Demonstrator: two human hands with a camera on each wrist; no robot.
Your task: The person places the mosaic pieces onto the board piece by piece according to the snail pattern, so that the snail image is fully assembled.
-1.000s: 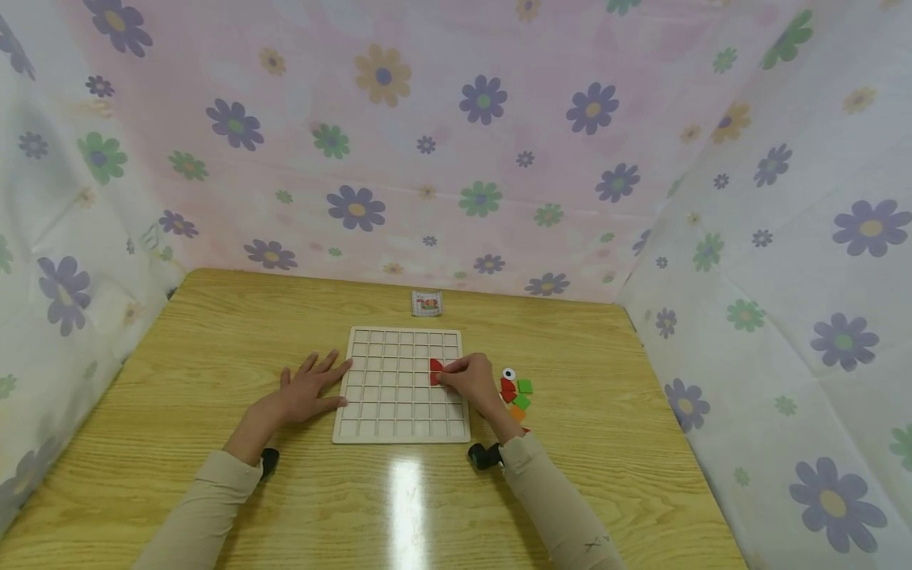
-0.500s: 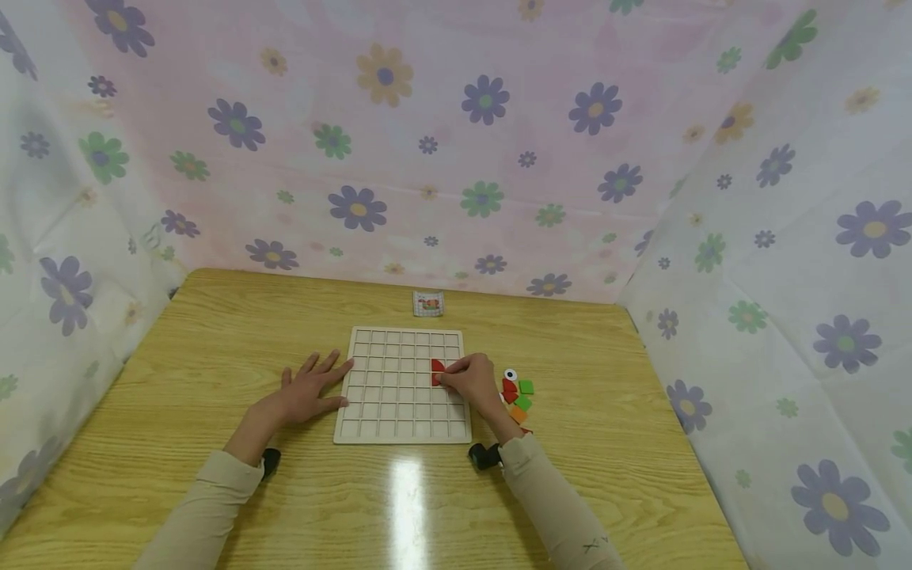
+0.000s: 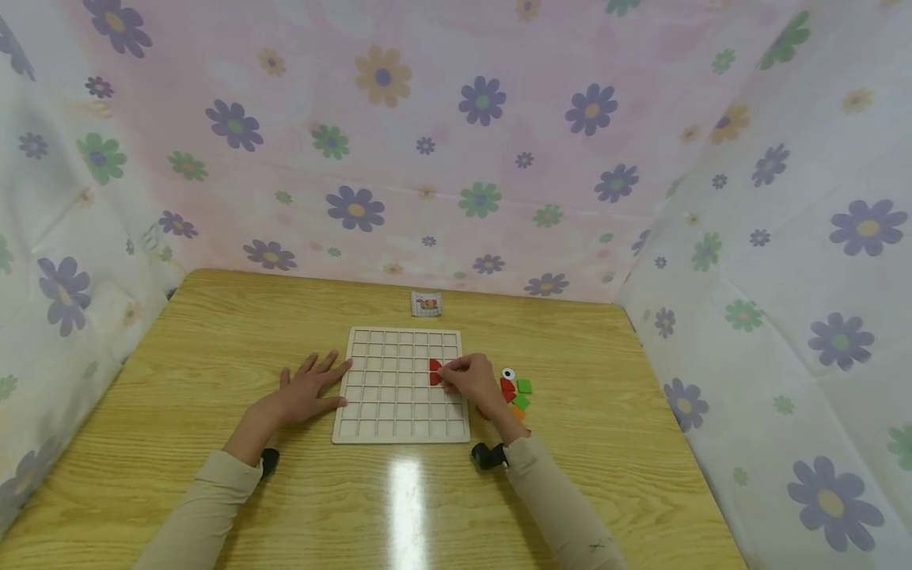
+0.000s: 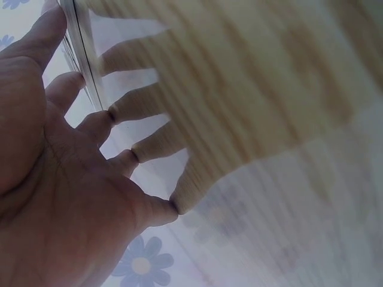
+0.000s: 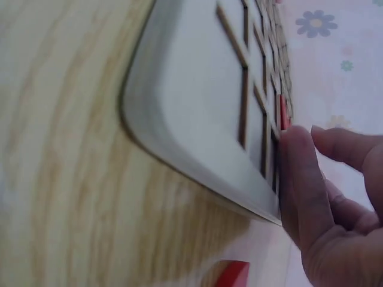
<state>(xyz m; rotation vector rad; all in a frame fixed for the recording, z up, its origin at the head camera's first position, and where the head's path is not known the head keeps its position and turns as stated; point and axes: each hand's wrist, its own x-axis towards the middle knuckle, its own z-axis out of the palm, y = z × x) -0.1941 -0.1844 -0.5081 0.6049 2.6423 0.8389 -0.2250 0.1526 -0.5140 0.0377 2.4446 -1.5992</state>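
Observation:
A pale wooden grid board [image 3: 399, 442] lies on the table, its cells framed by thin ridges. Two red curved pieces [image 3: 434, 379] sit one above the other in cells towards its right side. My right hand [image 3: 473, 381] reaches over the right rim, thumb and index finger pinching at a red piece; the fingers hide part of it. The right wrist view shows those fingertips nearly together right by a red piece [image 5: 284, 113] in the grid. My left hand [image 3: 306, 393] rests with spread fingers beside the board, index fingertip and thumb at its left edge.
Right of the board lie loose pieces: a white disc with a black dot [image 3: 508, 374], red pieces [image 3: 507, 389], green squares [image 3: 524, 386] and an orange one [image 3: 518, 412]. A small picture card [image 3: 427, 304] lies behind the board. Flowered cloth [image 3: 413, 158] encloses the table.
My right hand's fingertips have shifted slightly, from the lower red piece towards the join between the two. The left hand and the board keep their places.

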